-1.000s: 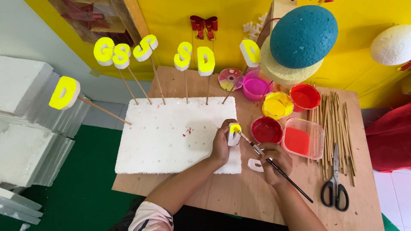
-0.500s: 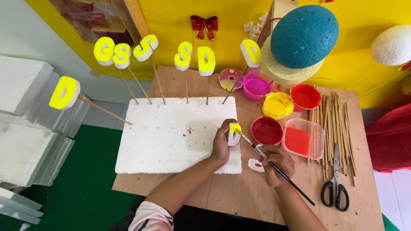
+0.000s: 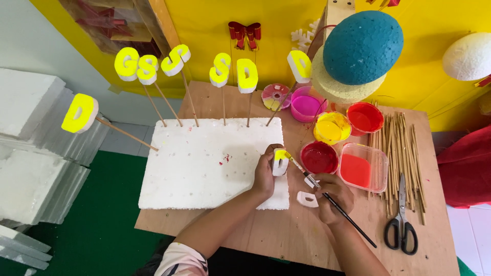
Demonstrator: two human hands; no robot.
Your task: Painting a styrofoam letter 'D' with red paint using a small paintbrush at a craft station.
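Bristles of the thin black-handled paintbrush [image 3: 327,197], pinched in the right hand [image 3: 332,198], touch the small white foam letter [image 3: 280,162] up-left, gripped by the left hand [image 3: 265,174].

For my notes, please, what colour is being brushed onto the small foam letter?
Yellow, on the small white foam letter; head view.

Scissors [image 3: 401,225] beside skewer pile [image 3: 401,153] – teal foam egg [image 3: 363,47] behind paint tubs [image 3: 332,128] – red bow [image 3: 244,31] on wall

Single head-worn view; looks steeply down from above the wooden surface [image 3: 307,240], facing the yellow wall [image 3: 215,30] behind it. Hands [image 3: 299,184] near, lower centre; no second view to overlap.
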